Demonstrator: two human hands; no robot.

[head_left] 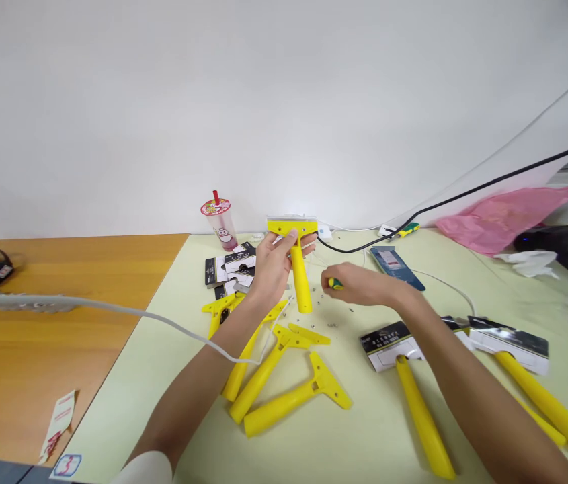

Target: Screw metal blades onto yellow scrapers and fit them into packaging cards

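Note:
My left hand (274,265) is closed around a yellow scraper (302,275), which it holds upright with the metal blade edge on top and the handle pointing down. To its right, my right hand (351,284) is a fist around a green and yellow screwdriver (335,284); only its handle end shows, apart from the scraper. Small screws (320,302) lie scattered on the table below both hands. Several more yellow scraper parts, such as this scraper handle (288,403), lie under and beside my left forearm.
Packaged scrapers (425,417) lie at the right. Black-and-white cards (216,270) and a drink cup (220,225) stand back left. A blue phone-like item (397,267), another green-yellow handle (409,229) and a pink bag (500,218) are back right. A white cable (163,324) crosses my left forearm.

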